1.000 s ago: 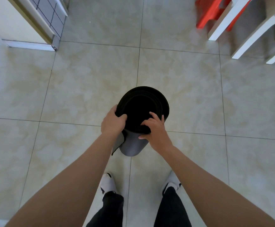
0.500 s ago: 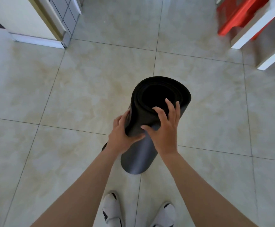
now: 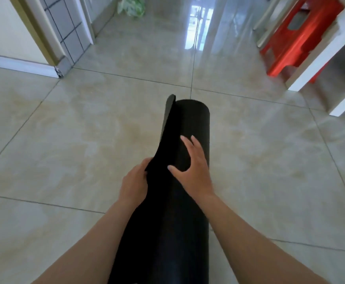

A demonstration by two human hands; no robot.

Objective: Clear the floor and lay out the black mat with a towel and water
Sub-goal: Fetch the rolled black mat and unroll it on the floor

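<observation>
Black rolled foam mat (image 3: 188,128) | centre frame, held lengthwise over bare tile floor (image 3: 64,140) | left hand (image 3: 134,183) pinches loose flap, likely to start unrolling | right hand (image 3: 194,169) spread flat on roll, steadying

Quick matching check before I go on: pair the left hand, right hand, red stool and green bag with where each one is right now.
Things:
1. left hand
2. right hand
3. red stool
4. green bag

Places:
A. far right, beside white furniture
B. spread flat on top of the black mat roll
C. far end of the floor, by the tiled wall
D. gripping the mat's loose edge

Pairs: 1-D, 2-B, 3-A, 4-C
</observation>
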